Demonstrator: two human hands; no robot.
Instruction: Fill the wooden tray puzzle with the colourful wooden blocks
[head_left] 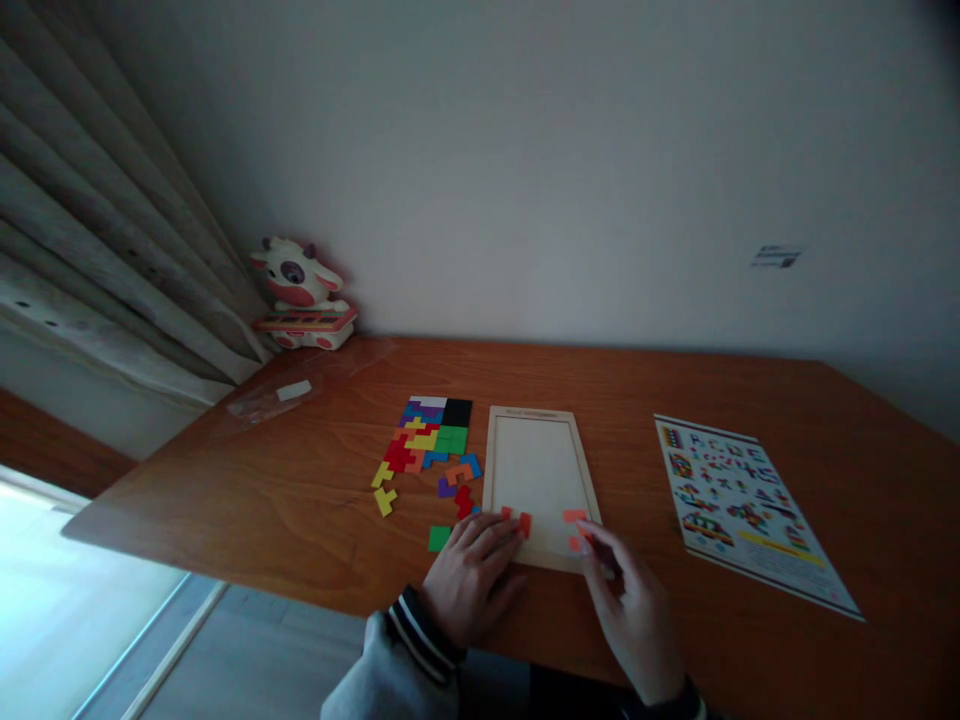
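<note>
A shallow wooden puzzle tray (pixel 534 465) lies flat with its narrow end away from me. My left hand (pixel 474 568) rests over its lower left corner, fingers stretched out and flat. The fingertips touch a red puzzle piece (pixel 525 524), partly hidden beneath them. At the tray's lower right, my right hand (pixel 630 605) pinches an orange puzzle piece (pixel 574 516) between thumb and forefinger; the fingers cover part of its shape. Left of the tray lie several coloured puzzle pieces (pixel 452 440), some fitted together and others loose. A green piece (pixel 439 539) sits close to my left hand.
A printed pattern sheet (pixel 742 500) lies on the wooden table (pixel 300 510) to the right. A cow toy with a keyboard (pixel 304 295) stands at the back left, near a clear plastic bag (pixel 270 400) and a curtain (pixel 112 220). Behind is a wall.
</note>
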